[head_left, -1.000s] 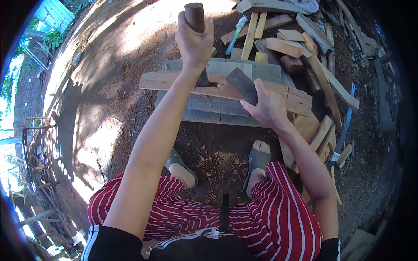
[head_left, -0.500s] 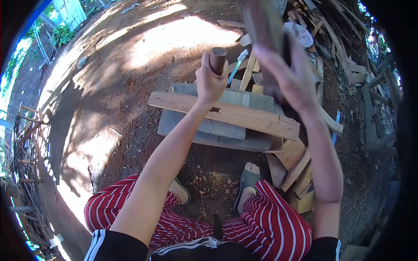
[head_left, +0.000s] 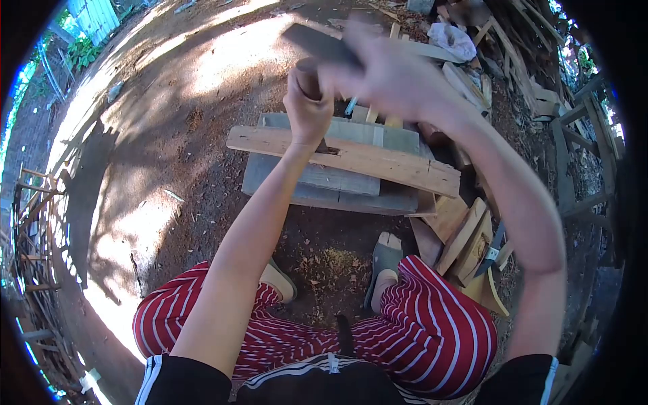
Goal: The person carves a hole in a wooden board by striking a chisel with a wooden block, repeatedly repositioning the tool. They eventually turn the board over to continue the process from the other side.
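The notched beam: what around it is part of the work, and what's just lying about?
In use:
notched beam, on grey boards
round-handled tool, in left hand
dark block, in right hand

Seemingly lying about:
crumpled white plastic
loose wood pieces

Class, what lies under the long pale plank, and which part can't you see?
Grey wooden boards lie under the plank, showing along both its long sides. Their surface directly beneath it is covered.

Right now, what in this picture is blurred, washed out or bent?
Head view: the right hand is smeared, probably by motion; the left hand and long board look crisper; sunlit ground glares nearly white beside patchy shade; the scene bulges as through a wide lens, with black corners.
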`<state>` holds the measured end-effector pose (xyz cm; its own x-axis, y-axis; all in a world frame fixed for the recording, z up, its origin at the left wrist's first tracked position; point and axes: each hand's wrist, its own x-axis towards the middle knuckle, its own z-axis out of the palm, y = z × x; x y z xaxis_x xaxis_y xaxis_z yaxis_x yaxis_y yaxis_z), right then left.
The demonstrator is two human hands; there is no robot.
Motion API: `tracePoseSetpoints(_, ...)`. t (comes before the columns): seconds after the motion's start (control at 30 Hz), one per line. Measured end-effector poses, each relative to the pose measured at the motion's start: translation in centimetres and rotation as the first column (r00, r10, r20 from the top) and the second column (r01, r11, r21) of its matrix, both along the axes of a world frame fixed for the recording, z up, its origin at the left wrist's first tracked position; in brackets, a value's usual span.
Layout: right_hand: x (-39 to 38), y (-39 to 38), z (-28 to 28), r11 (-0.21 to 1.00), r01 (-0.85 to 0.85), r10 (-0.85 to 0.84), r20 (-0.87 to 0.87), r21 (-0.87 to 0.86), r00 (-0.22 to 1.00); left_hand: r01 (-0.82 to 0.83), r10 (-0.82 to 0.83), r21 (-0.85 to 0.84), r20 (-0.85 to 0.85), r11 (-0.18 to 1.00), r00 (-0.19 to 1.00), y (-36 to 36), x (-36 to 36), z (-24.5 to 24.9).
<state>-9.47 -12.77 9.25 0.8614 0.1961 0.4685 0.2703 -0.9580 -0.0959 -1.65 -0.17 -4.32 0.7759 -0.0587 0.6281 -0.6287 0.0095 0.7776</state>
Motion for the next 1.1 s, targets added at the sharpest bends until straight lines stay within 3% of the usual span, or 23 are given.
tracePoseSetpoints(0.03, 0.0, 1.0, 0.0, 0.959, 0.057, 0.028, -0.293, 0.277, 0.956, 0.013, -0.008, -0.048, 0.093, 0.999, 0.996, -0.2, -0.2, 0.1)
tracePoseSetpoints(0.07, 0.0, 0.8, 0.6, 0.958, 0.075, 0.01, -0.294, 0.277, 0.956, 0.031, -0.027, -0.048, 0.092, 0.998, 0.995, -0.5, -0.3, 0.1)
tracePoseSetpoints(0.13, 0.4, 0.0, 3.2, 0.963, -0.111, 0.132, -0.071, 0.245, 0.989, -0.033, 0.033, -0.001, -0.03, 0.999, 0.999, -0.5, -0.8, -0.2)
tracePoseSetpoints(0.17, 0.9, -1.0, 4.7, 0.951, -0.198, 0.249, -0.213, 0.238, 0.945, -0.005, 0.008, 0.038, -0.098, 0.999, 0.995, -0.5, -0.9, -0.7)
tracePoseSetpoints(0.2, 0.3, -0.8, 4.2, 0.95, -0.193, 0.25, -0.226, 0.247, 0.941, -0.003, 0.008, 0.044, -0.113, 0.999, 0.994, -0.6, -1.0, -1.1)
tracePoseSetpoints(0.27, -1.6, 0.9, 4.7, 0.705, -0.114, 0.283, -0.13, 0.7, 0.95, -0.078, 0.074, 0.043, 0.09, 0.996, 0.993, -1.1, -0.6, -0.9)
tracePoseSetpoints(0.3, -1.9, 1.4, 5.8, 0.983, 0.101, 0.013, -0.601, 0.156, 0.799, -0.09, 0.084, 0.037, 0.151, 0.995, 0.985, -1.0, -0.6, -0.7)
tracePoseSetpoints(0.33, 0.9, -1.8, -0.8, 0.935, -0.141, 0.229, -0.25, 0.324, 0.941, -0.084, 0.076, 0.04, 0.163, 0.996, 0.984, -0.9, -0.5, -0.4)
tracePoseSetpoints(0.4, -2.4, -1.0, 7.9, 0.986, 0.006, 0.093, -0.578, 0.167, 0.81, -0.119, 0.112, 0.027, 0.176, 0.993, 0.978, -1.4, -0.6, -0.6)
tracePoseSetpoints(0.43, -2.8, -1.8, 9.7, 0.896, 0.005, 0.293, -0.6, 0.444, 0.744, -0.095, 0.091, 0.021, 0.161, 0.995, 0.983, -1.3, -0.6, -0.9)
tracePoseSetpoints(0.47, -3.2, -2.6, 10.0, 0.727, 0.045, 0.485, -0.558, 0.685, 0.673, -0.094, 0.088, 0.037, 0.138, 0.995, 0.987, -1.2, -0.8, -1.3)
tracePoseSetpoints(0.5, -3.0, -2.4, 7.5, 0.719, 0.055, 0.492, -0.563, 0.693, 0.664, -0.099, 0.091, 0.061, 0.118, 0.993, 0.989, -1.2, -0.8, -1.4)
tracePoseSetpoints(0.6, -1.9, -0.9, -2.3, 0.953, 0.04, 0.03, -0.225, 0.301, 0.974, -0.115, 0.098, 0.084, 0.188, 0.99, 0.977, -1.0, -0.9, -0.6)
tracePoseSetpoints(0.67, -2.6, -2.3, -1.6, 0.934, 0.055, 0.059, -0.304, 0.352, 0.951, -0.044, 0.05, -0.041, 0.185, 0.998, 0.981, -1.2, -0.7, -0.3)
tracePoseSetpoints(0.77, -4.0, -3.5, -5.7, 0.711, 0.095, -0.028, -0.106, 0.697, 0.994, -0.112, 0.108, 0.045, 0.085, 0.993, 0.991, -0.7, -1.0, -0.9)
tracePoseSetpoints(0.83, -5.3, -4.7, -10.9, 0.669, 0.247, -0.076, -0.266, 0.701, 0.961, -0.152, 0.143, 0.085, 0.109, 0.985, 0.984, -0.7, -0.4, -1.6)
tracePoseSetpoints(0.9, -7.4, -5.2, -15.5, 0.767, 0.43, -0.221, -0.433, 0.477, 0.874, -0.124, 0.122, 0.023, 0.049, 0.992, 0.991, -0.7, -0.3, -1.6)
tracePoseSetpoints(0.93, -8.2, -5.3, -17.6, 0.76, 0.436, -0.219, -0.441, 0.482, 0.87, -0.095, 0.094, -0.047, -0.018, 0.994, 0.995, -0.7, -0.3, -1.8)
tracePoseSetpoints(1.0, -9.3, -5.2, -20.8, 0.741, 0.538, -0.243, -0.586, 0.402, 0.773, -0.12, 0.12, 0.012, 0.001, 0.993, 0.993, 0.7, 1.0, -3.0)
tracePoseSetpoints(1.07, -9.4, -4.6, -19.3, 0.74, 0.552, -0.224, -0.632, 0.385, 0.742, -0.227, 0.223, -0.132, -0.048, 0.965, 0.974, 2.0, 1.6, -3.0)
tracePoseSetpoints(1.1, -9.3, -4.6, -19.2, 0.764, 0.537, -0.232, -0.624, 0.358, 0.746, -0.228, 0.224, -0.119, -0.05, 0.966, 0.973, 2.6, 1.5, -2.7)
